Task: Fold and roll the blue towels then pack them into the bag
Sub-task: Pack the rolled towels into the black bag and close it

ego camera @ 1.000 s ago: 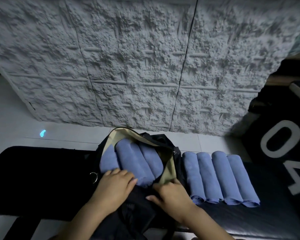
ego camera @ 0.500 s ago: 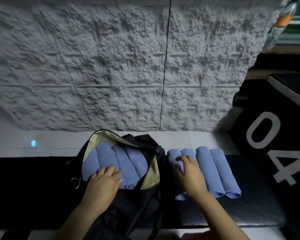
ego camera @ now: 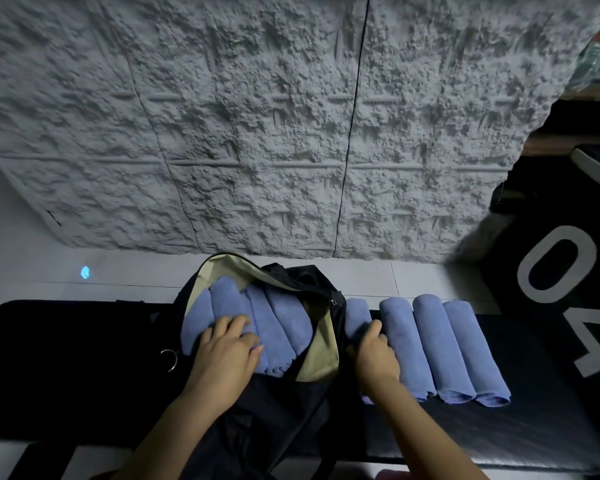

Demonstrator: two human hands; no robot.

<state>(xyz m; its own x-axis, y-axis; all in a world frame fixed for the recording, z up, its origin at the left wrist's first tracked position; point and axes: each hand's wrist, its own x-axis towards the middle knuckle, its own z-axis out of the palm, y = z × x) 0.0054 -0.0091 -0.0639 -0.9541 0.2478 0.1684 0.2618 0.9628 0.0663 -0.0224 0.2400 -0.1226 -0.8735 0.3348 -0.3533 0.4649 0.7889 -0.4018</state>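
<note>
A black bag [ego camera: 302,407] with a tan lining lies open on a black padded bench [ego camera: 66,368]. Several rolled blue towels [ego camera: 278,323] lie side by side inside it. My left hand [ego camera: 227,351] rests flat on those packed rolls, fingers spread. To the right of the bag, several more rolled blue towels [ego camera: 461,351] lie in a row on the bench. My right hand [ego camera: 374,355] curls its fingers round the leftmost roll [ego camera: 357,315] of that row, next to the bag's edge.
A rough grey stone-textured wall [ego camera: 291,133] rises behind the bench. A black box with white numerals [ego camera: 565,299] stands at the right. A metal ring [ego camera: 168,360] hangs at the bag's left side. Pale floor tiles show beyond the bench.
My right hand left the bag's front edge, reached right to the row of rolls, and now grips the leftmost one. My left hand stayed on the packed towels.
</note>
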